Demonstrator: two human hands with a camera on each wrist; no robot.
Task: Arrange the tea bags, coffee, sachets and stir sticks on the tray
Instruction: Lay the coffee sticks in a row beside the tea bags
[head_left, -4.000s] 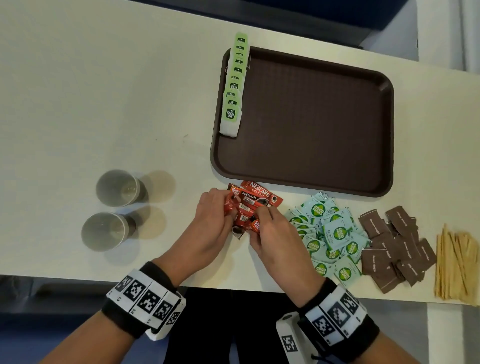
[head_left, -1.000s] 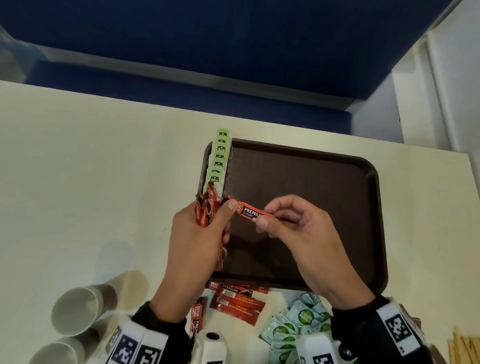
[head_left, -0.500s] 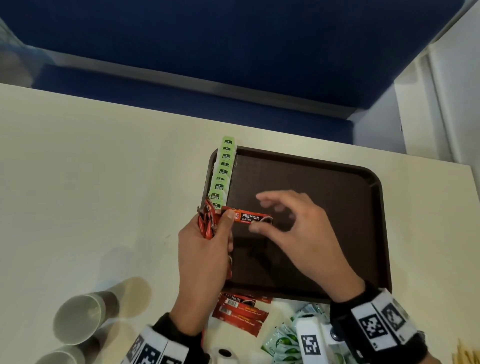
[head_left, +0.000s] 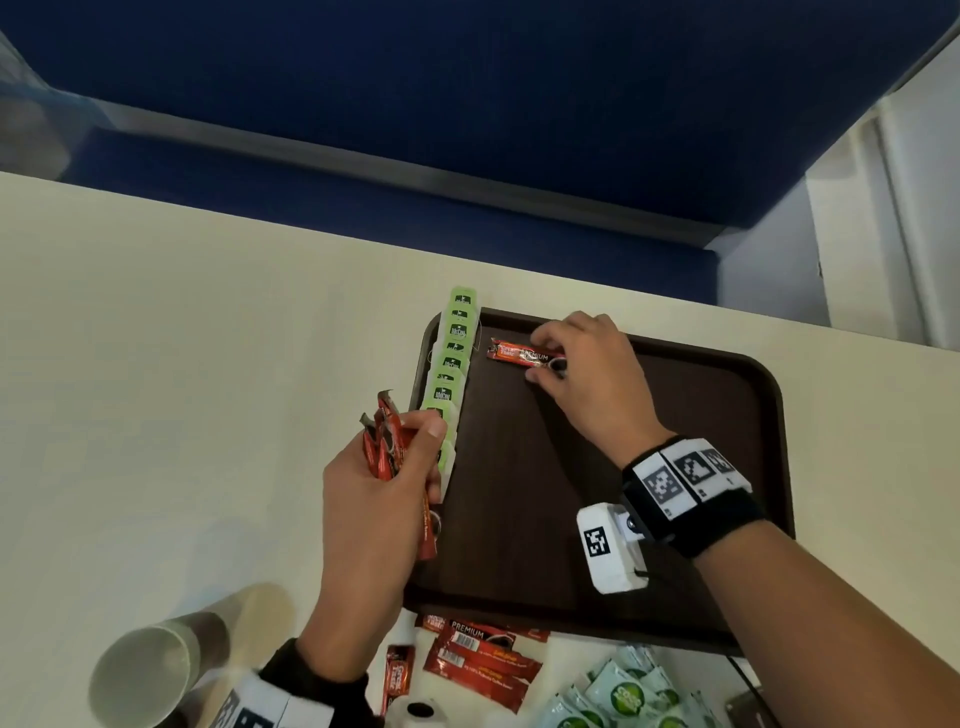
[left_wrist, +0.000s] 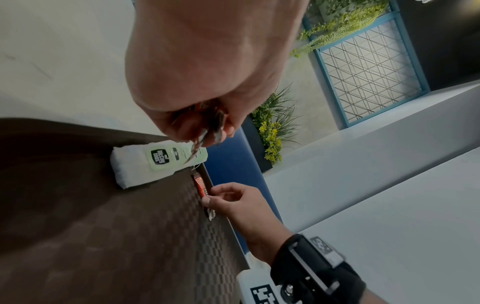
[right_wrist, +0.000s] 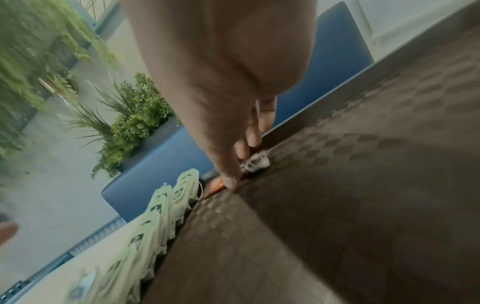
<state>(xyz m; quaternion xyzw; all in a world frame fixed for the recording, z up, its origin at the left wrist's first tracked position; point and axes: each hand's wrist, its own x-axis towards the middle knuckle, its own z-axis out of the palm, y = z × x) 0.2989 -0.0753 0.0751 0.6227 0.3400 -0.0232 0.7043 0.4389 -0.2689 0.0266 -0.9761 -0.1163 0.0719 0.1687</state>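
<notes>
One red coffee sachet (head_left: 524, 355) flat on the brown tray (head_left: 675, 395), toward 12 o'clock on the tray floor, just beside the far rim and lying crosswise. Pinched at its right end by the right hand (head_left: 587, 374), fingers curled over the packet and thumb pressed against its near edge; other end pointing at the tea bags (head_left: 451, 364). Tea bags standing in an overlapping row along the tray's 9 o'clock rim, green tags uppermost, strings visible at the far bags.

Left hand (head_left: 374, 499) raised at the tray's 8 o'clock edge, fingers and thumb wrapped tight round a bundle of red coffee sticks (head_left: 387, 441), tops fanning out above the thumb, one stick trailing below the palm. In the left wrist view, same bundle gripped edge-on above the nearest tea bag.

Loose coffee packets (head_left: 478, 660) on the cream table (head_left: 182, 364) at 6 o'clock, just off the tray's near rim. Green-and-white sachets (head_left: 623, 696) heaped at 5 o'clock, partly cut off by the frame. Paper cup (head_left: 143, 675) on its side at 7 o'clock, mouth toward the camera. Black wristbands with printed markers on both wrists
</notes>
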